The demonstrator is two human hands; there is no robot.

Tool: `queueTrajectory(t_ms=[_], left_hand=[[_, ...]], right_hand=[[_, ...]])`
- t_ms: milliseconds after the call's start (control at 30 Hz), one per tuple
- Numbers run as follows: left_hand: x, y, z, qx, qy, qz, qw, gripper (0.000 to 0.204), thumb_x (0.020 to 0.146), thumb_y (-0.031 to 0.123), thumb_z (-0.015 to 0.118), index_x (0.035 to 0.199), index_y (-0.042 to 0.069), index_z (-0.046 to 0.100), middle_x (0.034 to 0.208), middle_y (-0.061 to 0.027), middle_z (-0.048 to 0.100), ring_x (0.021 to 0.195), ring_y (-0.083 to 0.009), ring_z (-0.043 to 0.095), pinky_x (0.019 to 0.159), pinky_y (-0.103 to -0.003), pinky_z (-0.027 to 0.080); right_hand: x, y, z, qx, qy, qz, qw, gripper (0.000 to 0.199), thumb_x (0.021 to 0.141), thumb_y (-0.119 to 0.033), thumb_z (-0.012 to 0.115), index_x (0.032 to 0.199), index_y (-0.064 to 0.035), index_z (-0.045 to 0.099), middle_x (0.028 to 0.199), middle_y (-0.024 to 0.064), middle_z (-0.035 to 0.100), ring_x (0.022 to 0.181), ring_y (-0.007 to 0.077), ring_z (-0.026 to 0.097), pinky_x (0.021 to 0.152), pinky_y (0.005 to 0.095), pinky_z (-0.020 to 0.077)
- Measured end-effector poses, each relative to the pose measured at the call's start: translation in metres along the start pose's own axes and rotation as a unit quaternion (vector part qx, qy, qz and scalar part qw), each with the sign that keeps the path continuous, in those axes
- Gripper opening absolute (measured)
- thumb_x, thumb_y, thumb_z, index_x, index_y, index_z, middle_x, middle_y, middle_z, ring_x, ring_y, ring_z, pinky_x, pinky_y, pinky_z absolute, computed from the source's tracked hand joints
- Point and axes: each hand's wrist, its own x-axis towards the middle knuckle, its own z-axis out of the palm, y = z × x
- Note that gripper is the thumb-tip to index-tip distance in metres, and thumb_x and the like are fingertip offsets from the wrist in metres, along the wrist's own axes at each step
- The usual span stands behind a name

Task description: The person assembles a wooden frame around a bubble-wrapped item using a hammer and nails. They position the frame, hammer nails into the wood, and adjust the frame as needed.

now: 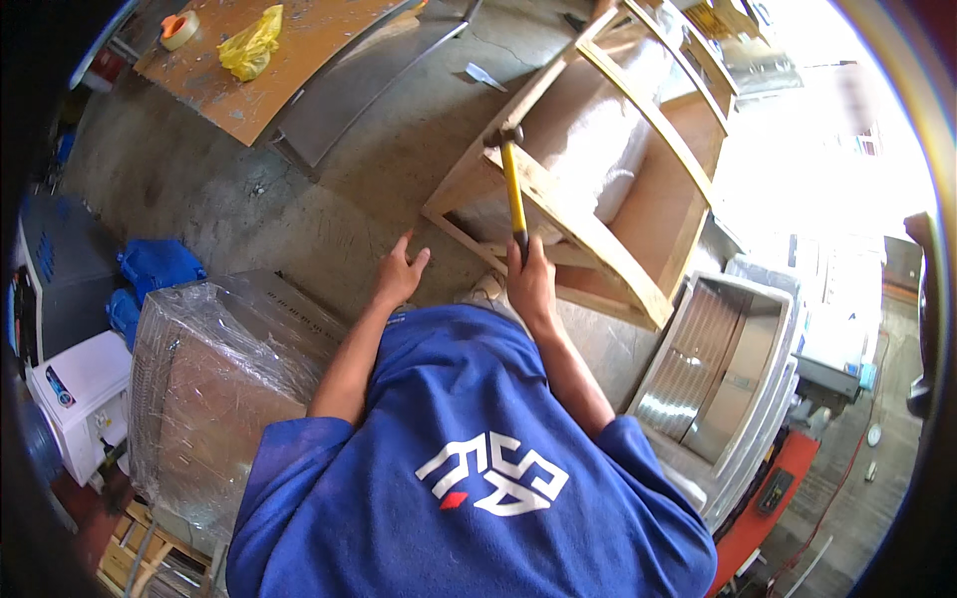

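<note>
My right hand is wrapped round the black grip of a hammer with a yellow handle. The hammer's dark head is raised over the near left corner of a wooden crate; from this view I cannot tell whether it touches the wood. Inside the slatted crate lies a large object in shiny wrapping. My left hand is beside that corner, index finger stretched forward and thumb apart, with nothing visible in it.
At left stands a plastic-wrapped box-shaped unit, with blue machinery behind it. Metal trough-like units stand at right. A brown-topped table at far left bears a yellow plastic bag and a tape roll.
</note>
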Motion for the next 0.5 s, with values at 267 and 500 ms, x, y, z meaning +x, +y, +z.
queueTrajectory(t_ms=[267, 500], left_hand=[[0.001, -0.012, -0.005, -0.010, 0.007, 0.021, 1.000, 0.063, 0.095, 0.036, 0.068, 0.145, 0.000, 0.052, 0.065, -0.0110, 0.059, 0.061, -0.0223, 0.058, 0.061, -0.040, 0.046], [0.016, -0.019, -0.016, -0.027, 0.018, -0.001, 0.999, 0.061, 0.093, 0.036, 0.068, 0.142, 0.002, 0.055, 0.071, -0.0163, 0.068, 0.070, -0.0340, 0.069, 0.073, -0.046, 0.053]], right_hand=[[-0.017, 0.010, 0.007, 0.163, 0.286, -0.187, 0.926, 0.023, 0.103, -0.025, 0.060, 0.102, -0.0036, 0.050, 0.074, 0.0180, 0.064, 0.066, 0.0225, 0.067, 0.058, 0.0365, 0.0515], [-0.018, -0.056, -0.012, 0.034, 0.101, -0.137, 0.985, 0.026, 0.103, -0.022, 0.061, 0.120, -0.0042, 0.051, 0.078, 0.0256, 0.066, 0.071, 0.0462, 0.067, 0.062, 0.0486, 0.0522]])
